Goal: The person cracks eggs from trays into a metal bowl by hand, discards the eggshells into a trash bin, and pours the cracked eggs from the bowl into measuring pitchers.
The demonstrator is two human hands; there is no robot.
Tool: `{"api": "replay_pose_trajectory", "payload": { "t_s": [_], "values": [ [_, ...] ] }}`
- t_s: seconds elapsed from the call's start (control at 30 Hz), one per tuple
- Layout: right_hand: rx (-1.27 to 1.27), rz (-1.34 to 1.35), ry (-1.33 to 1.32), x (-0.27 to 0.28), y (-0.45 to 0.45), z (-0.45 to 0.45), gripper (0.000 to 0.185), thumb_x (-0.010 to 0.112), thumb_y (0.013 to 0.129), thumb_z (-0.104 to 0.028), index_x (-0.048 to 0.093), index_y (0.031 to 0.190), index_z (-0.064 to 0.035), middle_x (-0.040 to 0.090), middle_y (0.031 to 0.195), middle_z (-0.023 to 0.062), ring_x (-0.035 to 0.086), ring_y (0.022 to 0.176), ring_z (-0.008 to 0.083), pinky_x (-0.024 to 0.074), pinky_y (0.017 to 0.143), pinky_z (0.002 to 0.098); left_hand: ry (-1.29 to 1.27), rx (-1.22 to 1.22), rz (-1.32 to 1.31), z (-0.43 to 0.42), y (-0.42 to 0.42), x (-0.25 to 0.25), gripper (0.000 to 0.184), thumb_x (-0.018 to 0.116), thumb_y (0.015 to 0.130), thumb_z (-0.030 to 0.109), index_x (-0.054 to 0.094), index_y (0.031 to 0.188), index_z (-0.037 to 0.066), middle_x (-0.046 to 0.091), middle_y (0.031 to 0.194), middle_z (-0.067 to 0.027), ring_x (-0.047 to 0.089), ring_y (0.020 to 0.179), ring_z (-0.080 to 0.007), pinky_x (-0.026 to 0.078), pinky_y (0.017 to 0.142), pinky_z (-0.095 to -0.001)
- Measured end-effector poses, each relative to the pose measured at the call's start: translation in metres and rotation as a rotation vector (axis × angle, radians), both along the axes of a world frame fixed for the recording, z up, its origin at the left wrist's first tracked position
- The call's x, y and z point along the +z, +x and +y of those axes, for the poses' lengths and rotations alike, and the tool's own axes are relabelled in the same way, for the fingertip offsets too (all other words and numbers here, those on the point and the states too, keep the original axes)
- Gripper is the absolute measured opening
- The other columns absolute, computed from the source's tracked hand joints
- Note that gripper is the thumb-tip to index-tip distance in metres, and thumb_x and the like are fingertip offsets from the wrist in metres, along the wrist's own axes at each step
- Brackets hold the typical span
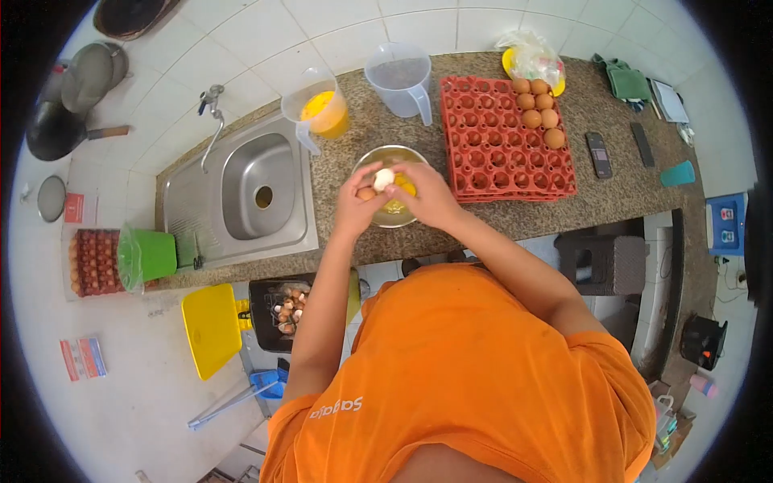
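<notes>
Head-worn view, aimed forward and down
The counter [592, 197] is seen from above, the wall [342, 40] framed at twelve o'clock, the shirt [475, 346], nearest, at six.

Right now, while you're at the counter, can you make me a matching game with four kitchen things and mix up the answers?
Things:
1. Bowl
2. Egg tray
3. Phone
4. Trash can lid

Color, place or state:
A. Yellow and open
B. Red, with brown eggs at one corner
C. Under the left hand and the right hand
D. Dark, lying on the counter

Right pairs: 1-C, 2-B, 3-D, 4-A
</notes>
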State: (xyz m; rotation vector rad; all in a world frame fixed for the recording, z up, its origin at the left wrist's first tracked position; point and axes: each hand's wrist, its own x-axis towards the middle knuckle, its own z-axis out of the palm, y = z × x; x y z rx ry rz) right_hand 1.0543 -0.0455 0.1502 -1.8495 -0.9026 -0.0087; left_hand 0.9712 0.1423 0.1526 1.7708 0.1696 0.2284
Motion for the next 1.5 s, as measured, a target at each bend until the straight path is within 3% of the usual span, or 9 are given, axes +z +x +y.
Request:
{"api": "replay_pose_trajectory", "payload": {
  "t_s": [0.13, 0.23, 0.4, 0.6, 0.87, 0.93, 1.1, 1.27, 1.5],
  "values": [
    [0.135, 0.018, -0.01, 0.043, 0.008, -0.031, 0.045, 0.076, 0.095, -0.036, 0.071, 0.126, -0.0042, 0.068, 0.133, 0.0232, 0.064, 0.126, 0.0405, 0.0495, 0.108, 0.0476, -0.444, 0.184, 0.161, 0.01, -0.061, 0.008, 0.06, 0.076, 0.09, 0.001, 0.055, 0.146, 0.007, 0.072, 0.121, -0.012, 0.062, 0.078, -0.0097, 0.048, 0.062, -0.0218],
    [-0.482, -0.185, -0.104, 0.093, 0.046, -0.099, 0.031, 0.079, 0.085, -0.022, 0.073, 0.108, -0.001, 0.073, 0.101, 0.0195, 0.069, 0.099, 0.0381, 0.0545, 0.09, 0.0495, -0.563, 0.511, 0.091, 0.046, -0.155, 0.005, 0.059, 0.068, 0.093, 0.0, 0.051, 0.149, 0.007, 0.071, 0.12, -0.0158, 0.052, 0.065, -0.0072, 0.041, 0.052, -0.0202],
    [-0.943, -0.113, -0.657, 0.057, 0.122, -0.206, 0.059, 0.079, 0.084, -0.023, 0.056, 0.135, -0.0044, 0.073, 0.102, 0.0219, 0.07, 0.097, 0.0428, 0.0564, 0.083, 0.0504, 0.759, 0.979, 0.792, 0.098, -0.32, -0.064, 0.059, 0.083, 0.091, 0.03, 0.064, 0.133, -0.006, 0.076, 0.111, -0.0146, 0.072, 0.095, -0.0242, 0.058, 0.087, -0.0362],
    [-0.766, 0.002, -0.582, 0.061, 0.139, -0.21, 0.059, 0.081, 0.087, -0.027, 0.056, 0.134, -0.0022, 0.073, 0.112, 0.0245, 0.071, 0.103, 0.041, 0.0583, 0.089, 0.0471, -0.828, 0.883, 0.287, 0.13, -0.3, -0.105, 0.034, 0.068, 0.102, 0.022, 0.066, 0.124, -0.004, 0.073, 0.111, -0.0142, 0.07, 0.106, -0.03, 0.057, 0.098, -0.0408],
    [-0.145, 0.386, 0.562, 0.052, 0.011, -0.027, 0.029, 0.083, 0.093, -0.018, 0.065, 0.109, -0.0019, 0.074, 0.112, 0.0104, 0.072, 0.104, 0.0206, 0.0575, 0.091, 0.0368, -1.156, 0.274, 0.106, -0.008, -0.035, 0.001, 0.034, 0.057, 0.109, 0.028, 0.058, 0.13, 0.002, 0.063, 0.127, -0.0131, 0.063, 0.117, -0.0264, 0.051, 0.104, -0.04],
    [-0.054, 0.091, 0.148, 0.024, -0.008, -0.007, 0.033, 0.082, 0.094, -0.02, 0.065, 0.113, 0.0004, 0.073, 0.116, 0.0117, 0.072, 0.104, 0.0229, 0.0588, 0.09, 0.0392, -1.132, 0.193, 0.117, -0.036, 0.0, 0.01, 0.034, 0.055, 0.109, 0.029, 0.056, 0.131, 0.003, 0.063, 0.127, -0.0119, 0.062, 0.117, -0.0248, 0.051, 0.102, -0.0395],
    [0.025, 0.655, 0.233, 0.01, -0.001, 0.0, 0.03, 0.072, 0.102, -0.021, 0.064, 0.12, 0.002, 0.072, 0.116, 0.012, 0.073, 0.1, 0.0231, 0.0622, 0.083, 0.0342, -0.971, 0.159, 0.199, -0.03, 0.003, 0.011, 0.046, 0.063, 0.103, 0.024, 0.049, 0.143, 0.005, 0.061, 0.132, -0.0088, 0.062, 0.116, -0.0194, 0.051, 0.101, -0.0354],
    [0.037, 1.21, 0.157, 0.016, 0.02, -0.009, 0.029, 0.067, 0.106, -0.021, 0.064, 0.119, 0.0045, 0.073, 0.11, 0.0102, 0.072, 0.098, 0.0172, 0.0625, 0.079, 0.0292, -0.094, -0.077, 0.095, -0.017, 0.004, 0.01, 0.05, 0.075, 0.09, 0.006, 0.063, 0.138, 0.007, 0.07, 0.127, -0.0097, 0.068, 0.112, -0.0173, 0.053, 0.098, -0.0323],
    [0.157, 0.597, 0.003, -0.008, 0.021, -0.007, 0.031, 0.074, 0.092, -0.007, 0.065, 0.122, -0.0044, 0.075, 0.102, 0.0139, 0.074, 0.091, 0.0226, 0.0598, 0.081, 0.0367, 0.268, -0.015, 0.083, -0.008, 0.014, 0.021, 0.036, 0.08, 0.081, 0.008, 0.078, 0.117, 0.009, 0.079, 0.109, -0.0125, 0.077, 0.097, -0.0213, 0.059, 0.087, -0.0339]
  ]
}}
